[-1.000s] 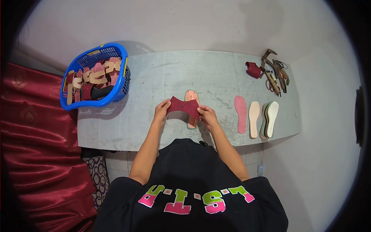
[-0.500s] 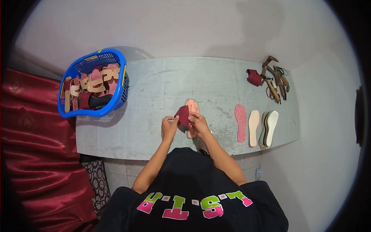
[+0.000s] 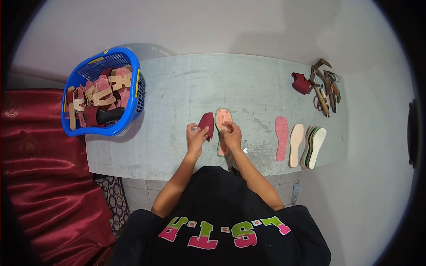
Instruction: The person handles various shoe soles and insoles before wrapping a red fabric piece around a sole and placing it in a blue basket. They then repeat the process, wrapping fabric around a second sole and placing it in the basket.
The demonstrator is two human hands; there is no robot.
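My left hand [image 3: 195,138] is closed on a maroon sandal upper [image 3: 206,124], pinching its lower left edge and keeping it raised beside a sole. A small pale bit shows at the left fingers, too small to name. Just to the right, a peach-coloured sole [image 3: 223,116] with a green edge and faint marks lies lengthwise on the table. Over its middle is my right hand [image 3: 232,136], fingers curled and drawn together, hiding part of the sole. Whatever those fingertips grip, if anything, is hidden.
A blue basket [image 3: 128,125] full of sandal parts stands at left. To the right lie a pink insole [image 3: 281,137], a beige insole [image 3: 296,144] and stacked soles [image 3: 317,148]. Hand tools [image 3: 323,91] and another maroon upper [image 3: 301,83] sit at the back right of the table [image 3: 186,84].
The maroon upper has moved left, off the sole, in my left hand. My right hand has let go of the upper and is over the sole. The camera view has shifted slightly.
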